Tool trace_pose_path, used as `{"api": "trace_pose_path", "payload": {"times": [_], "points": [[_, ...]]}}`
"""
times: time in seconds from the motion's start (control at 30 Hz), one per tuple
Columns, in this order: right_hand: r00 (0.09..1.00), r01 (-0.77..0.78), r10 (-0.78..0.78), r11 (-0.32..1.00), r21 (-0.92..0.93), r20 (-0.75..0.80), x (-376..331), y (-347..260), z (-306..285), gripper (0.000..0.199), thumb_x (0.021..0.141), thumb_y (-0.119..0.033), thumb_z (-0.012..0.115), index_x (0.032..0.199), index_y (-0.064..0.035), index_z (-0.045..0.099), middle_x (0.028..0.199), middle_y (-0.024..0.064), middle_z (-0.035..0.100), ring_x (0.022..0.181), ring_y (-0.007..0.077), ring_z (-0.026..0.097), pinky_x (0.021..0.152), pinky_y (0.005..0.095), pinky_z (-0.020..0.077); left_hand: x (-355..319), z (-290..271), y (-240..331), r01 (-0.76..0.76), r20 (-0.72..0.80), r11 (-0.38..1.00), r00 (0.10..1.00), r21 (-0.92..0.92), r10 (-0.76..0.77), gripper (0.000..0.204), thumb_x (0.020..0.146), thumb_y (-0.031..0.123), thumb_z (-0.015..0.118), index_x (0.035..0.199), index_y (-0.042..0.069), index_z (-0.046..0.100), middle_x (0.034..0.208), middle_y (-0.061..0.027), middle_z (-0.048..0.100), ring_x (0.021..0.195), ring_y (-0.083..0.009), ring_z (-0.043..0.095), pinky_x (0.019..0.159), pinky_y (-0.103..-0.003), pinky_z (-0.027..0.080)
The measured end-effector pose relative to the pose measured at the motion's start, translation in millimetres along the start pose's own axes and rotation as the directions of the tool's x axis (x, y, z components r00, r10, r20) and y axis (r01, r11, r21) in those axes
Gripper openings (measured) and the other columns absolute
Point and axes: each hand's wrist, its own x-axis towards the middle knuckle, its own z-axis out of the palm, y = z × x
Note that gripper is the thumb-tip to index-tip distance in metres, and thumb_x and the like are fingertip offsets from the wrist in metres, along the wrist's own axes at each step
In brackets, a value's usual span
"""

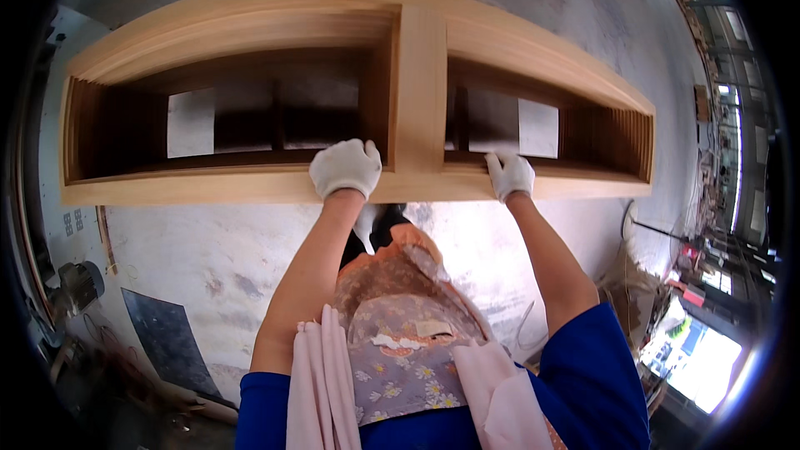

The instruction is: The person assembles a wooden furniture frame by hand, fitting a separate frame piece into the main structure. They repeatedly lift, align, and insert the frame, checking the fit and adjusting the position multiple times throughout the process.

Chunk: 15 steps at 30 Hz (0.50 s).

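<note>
A stack of several pale wooden frames (421,92) spans the view in front of me, each with two long openings split by a wide middle bar. My left hand (346,168), in a white glove, is closed over the near rail just left of that bar. To the right of the bar, my right hand (511,177) grips the same rail, also gloved in white. Its thumb lies on top, and its other fingertips are partly hidden. Layered edges show inside both openings, with dark surfaces and light patches of floor below.
A grey motor (81,285) stands at the far left, near a dark flat sheet (169,342) on the concrete floor (225,258). A round-based stand (630,221) is on the right. My flowered apron (408,367) hangs close to the near rail.
</note>
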Motion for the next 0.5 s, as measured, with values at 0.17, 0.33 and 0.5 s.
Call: {"api": "trace_pose_path", "payload": {"times": [0.17, 0.33, 0.5], "points": [[1.0, 0.003, -0.003, 0.999, 0.043, 0.006, 5.9, -14.5, -3.4, 0.036, 0.089, -0.041, 0.053, 0.088, -0.0127, 0.075, 0.095, 0.0165, 0.071, 0.092, 0.0397, 0.066, 0.082, 0.0488, 0.0513, -3.9, -8.5, -2.0, 0.037, -0.02, 0.999, 0.999, -0.024, -0.037, 0.045, 0.095, 0.044, 0.044, 0.085, 0.014, 0.077, 0.093, -0.0148, 0.073, 0.089, -0.0356, 0.07, 0.078, -0.048, 0.054], [0.997, 0.074, -0.07, 0.989, 0.126, -0.036, 8.4, 36.6, 26.1, 0.036, 0.092, -0.042, 0.058, 0.104, -0.0129, 0.074, 0.099, 0.0184, 0.071, 0.092, 0.0374, 0.068, 0.08, 0.0461, 0.0517, -5.9, -5.7, -0.2, -0.08, 0.046, 0.997, 0.996, -0.014, 0.081, 0.032, 0.088, 0.028, 0.05, 0.085, 0.017, 0.079, 0.092, -0.0085, 0.076, 0.087, -0.0293, 0.072, 0.072, -0.045, 0.055], [0.998, 0.038, -0.033, 0.996, 0.08, -0.062, 4.1, 10.4, 14.6, 0.035, 0.091, -0.039, 0.055, 0.092, -0.0092, 0.074, 0.09, 0.0203, 0.069, 0.086, 0.0405, 0.066, 0.076, 0.0485, 0.0509, -5.2, -5.9, -7.4, -0.037, -0.009, 0.992, 0.999, -0.123, 0.036, 0.041, 0.093, 0.037, 0.047, 0.082, 0.011, 0.077, 0.085, -0.0137, 0.074, 0.084, -0.0334, 0.07, 0.076, -0.046, 0.054]]}}
